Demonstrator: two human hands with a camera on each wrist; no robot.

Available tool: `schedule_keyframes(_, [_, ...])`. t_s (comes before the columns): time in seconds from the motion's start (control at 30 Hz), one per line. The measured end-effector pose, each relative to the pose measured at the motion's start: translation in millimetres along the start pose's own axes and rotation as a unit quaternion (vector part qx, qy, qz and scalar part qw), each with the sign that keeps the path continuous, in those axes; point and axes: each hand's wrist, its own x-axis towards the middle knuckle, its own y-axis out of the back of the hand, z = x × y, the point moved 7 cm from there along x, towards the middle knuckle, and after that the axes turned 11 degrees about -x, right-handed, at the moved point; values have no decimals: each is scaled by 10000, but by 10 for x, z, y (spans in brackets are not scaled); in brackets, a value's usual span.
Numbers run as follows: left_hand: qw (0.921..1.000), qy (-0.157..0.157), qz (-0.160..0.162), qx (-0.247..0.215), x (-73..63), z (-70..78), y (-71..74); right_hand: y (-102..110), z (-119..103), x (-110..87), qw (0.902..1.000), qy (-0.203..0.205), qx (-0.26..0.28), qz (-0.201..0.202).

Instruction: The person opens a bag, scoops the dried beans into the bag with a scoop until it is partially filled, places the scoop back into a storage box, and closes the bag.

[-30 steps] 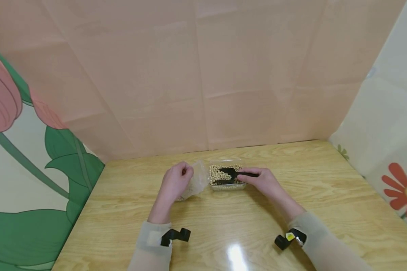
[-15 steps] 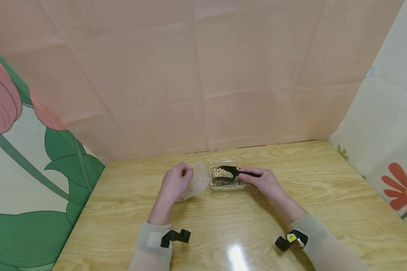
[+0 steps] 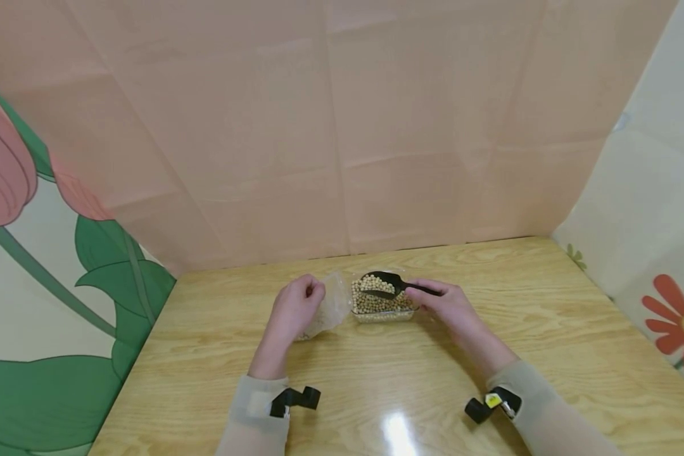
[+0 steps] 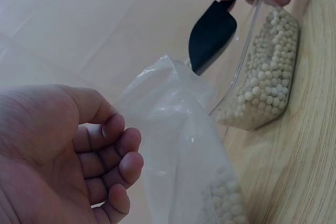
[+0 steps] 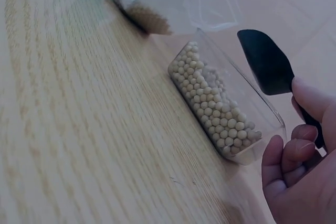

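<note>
Left hand [image 3: 297,308]: grip closed, pinching the top lip of the clear bag [image 3: 333,308]; bag bottom on the table [image 3: 348,392], nearer its far edge. Bag looks limp, likely slippery; pinch high. Right hand [image 3: 447,307]: grip closed on the handle of the black scoop [image 3: 400,285]. Clear tub [image 3: 384,317], just right of bag, short of far edge: probably stiff, weighted by pellets [image 3: 368,306]; take side walls. Scoop loaded, above tub: likely light, stiff; hold handle, keep level, pellets would roll.
</note>
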Motion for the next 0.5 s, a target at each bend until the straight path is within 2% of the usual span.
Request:
schedule_keyframes(0.13, [10000, -18, -5, 46, 7, -6, -4, 5, -4, -1, 9998, 15, 171, -47])
schedule_keyframes(0.5, [10000, 10, -11, 50, 12, -14, -9, 50, -125, -51, 9995, 218, 223, -84])
